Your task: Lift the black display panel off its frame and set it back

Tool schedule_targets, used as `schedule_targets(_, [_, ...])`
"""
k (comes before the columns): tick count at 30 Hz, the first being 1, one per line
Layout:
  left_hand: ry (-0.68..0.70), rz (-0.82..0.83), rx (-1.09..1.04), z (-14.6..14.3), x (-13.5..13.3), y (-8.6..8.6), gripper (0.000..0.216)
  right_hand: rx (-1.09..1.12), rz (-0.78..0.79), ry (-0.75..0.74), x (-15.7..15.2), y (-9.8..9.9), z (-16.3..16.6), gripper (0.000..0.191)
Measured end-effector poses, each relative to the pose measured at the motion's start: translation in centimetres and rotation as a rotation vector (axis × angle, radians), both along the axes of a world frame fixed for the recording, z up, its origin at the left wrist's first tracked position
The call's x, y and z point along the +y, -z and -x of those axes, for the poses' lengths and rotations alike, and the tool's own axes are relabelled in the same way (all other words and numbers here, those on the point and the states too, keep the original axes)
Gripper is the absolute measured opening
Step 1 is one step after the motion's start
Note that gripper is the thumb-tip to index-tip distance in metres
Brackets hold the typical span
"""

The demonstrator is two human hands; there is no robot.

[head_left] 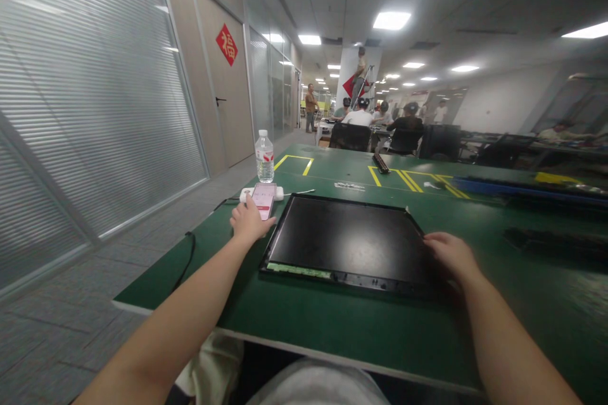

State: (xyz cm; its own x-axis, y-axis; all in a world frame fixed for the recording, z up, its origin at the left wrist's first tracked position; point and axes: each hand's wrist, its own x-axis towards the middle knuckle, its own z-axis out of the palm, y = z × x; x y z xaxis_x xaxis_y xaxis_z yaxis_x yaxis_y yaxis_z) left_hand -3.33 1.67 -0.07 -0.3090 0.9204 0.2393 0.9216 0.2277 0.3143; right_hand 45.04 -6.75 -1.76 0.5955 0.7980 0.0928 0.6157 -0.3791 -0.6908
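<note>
A black flat display panel [349,237] lies on the green table [332,323] in front of me. My left hand [249,221] reaches past the panel's left edge, its fingers closed round the near end of a phone [264,197] with a lit pink screen. My right hand [451,253] rests on the panel's right edge, fingers curled over it. A strip of exposed circuit board [299,270] runs along the panel's near edge.
A water bottle [265,157] stands behind the phone, next to a white charger block [278,192] with a black cable [190,247] hanging off the table's left side. Yellow tape lines [408,180] and dark parts [546,240] lie farther right. Several people sit at the back.
</note>
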Motion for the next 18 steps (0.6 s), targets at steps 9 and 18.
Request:
schedule_targets(9, [0.356, 0.065, 0.117, -1.6, -1.5, -0.7, 0.033, -0.018, -0.029, -0.016, 0.1, 0.1, -0.2, 0.02])
schedule_targets(18, [0.386, 0.17, 0.147, -2.0, -1.7, -0.4, 0.031, -0.143, 0.052, 0.048, 0.1, 0.7, -1.1, 0.031])
